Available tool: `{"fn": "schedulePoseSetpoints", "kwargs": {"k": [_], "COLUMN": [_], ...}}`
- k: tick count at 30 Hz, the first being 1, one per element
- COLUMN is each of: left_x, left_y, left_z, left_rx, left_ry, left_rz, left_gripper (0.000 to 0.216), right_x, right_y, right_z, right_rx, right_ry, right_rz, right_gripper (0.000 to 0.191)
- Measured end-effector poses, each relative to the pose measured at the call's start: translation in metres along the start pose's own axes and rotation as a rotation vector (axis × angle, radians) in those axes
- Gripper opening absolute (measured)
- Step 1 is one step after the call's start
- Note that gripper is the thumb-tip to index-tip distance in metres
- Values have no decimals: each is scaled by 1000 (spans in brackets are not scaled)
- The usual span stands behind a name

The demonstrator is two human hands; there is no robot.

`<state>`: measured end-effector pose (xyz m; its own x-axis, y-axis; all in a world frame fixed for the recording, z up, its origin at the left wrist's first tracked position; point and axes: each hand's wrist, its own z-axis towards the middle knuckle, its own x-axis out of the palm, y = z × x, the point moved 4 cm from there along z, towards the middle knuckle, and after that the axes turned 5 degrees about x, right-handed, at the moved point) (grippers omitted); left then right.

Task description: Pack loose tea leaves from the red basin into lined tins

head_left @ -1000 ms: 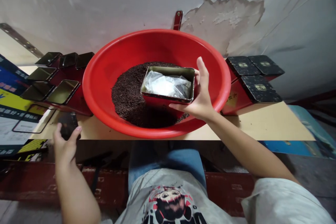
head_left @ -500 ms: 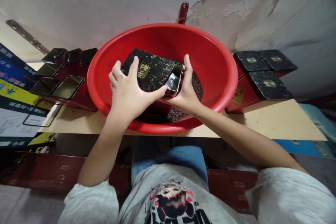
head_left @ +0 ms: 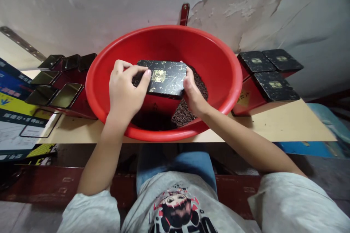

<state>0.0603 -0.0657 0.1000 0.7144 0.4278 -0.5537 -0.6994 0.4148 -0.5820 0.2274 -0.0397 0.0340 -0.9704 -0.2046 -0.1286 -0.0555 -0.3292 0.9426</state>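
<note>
A red tin with a black, gold-marked lid [head_left: 164, 78] is held over the big red basin [head_left: 218, 62], which holds dark loose tea [head_left: 188, 111]. My left hand [head_left: 124, 93] grips the lid's left edge, fingers curled over the top. At the tin's right side, my right hand [head_left: 193, 96] is wrapped around its wall. The lid lies flat and covers the tin's whole opening.
Several open, lidless red tins [head_left: 65, 94] stand left of the basin. Three closed tins with black lids [head_left: 269, 74] sit to its right on the tan tabletop [head_left: 287, 123]. Printed cardboard [head_left: 16, 116] lies at far left. A peeling wall rises behind.
My left hand brought the black lid from the table's left edge over the open tin with the plastic bag inside. The lid now lies flat on the tin, hiding the bag.
</note>
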Motion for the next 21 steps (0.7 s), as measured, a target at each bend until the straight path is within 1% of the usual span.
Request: {"fn": "schedulePoseSetpoints", "kwargs": {"k": [2, 5, 8, 11, 13, 17, 21], "left_x": [4, 12, 19, 27, 31, 35, 36], "left_y": [14, 30, 38, 43, 45, 46, 43], "left_z": [6, 15, 22, 26, 26, 23, 24], "left_rx": [-23, -41, -87, -208, -294, -412, -515], "left_ry": [-10, 13, 81, 178, 212, 203, 232], "left_rz": [-144, -384, -590, -742, -798, -837, -849], "left_gripper": [17, 26, 32, 32, 34, 38, 31], "right_x": [-1, 0, 2, 2, 2, 3, 7], "right_y": [-3, -5, -4, -4, -4, -2, 4], "right_z": [2, 5, 7, 11, 13, 15, 14], "right_rx": [55, 110, 139, 185, 224, 287, 355], "right_ry": [-54, -70, -93, -142, -160, -215, -218], "right_rz": [36, 76, 114, 159, 205, 309, 389], "right_gripper": [77, 65, 53, 43, 40, 35, 36]}}
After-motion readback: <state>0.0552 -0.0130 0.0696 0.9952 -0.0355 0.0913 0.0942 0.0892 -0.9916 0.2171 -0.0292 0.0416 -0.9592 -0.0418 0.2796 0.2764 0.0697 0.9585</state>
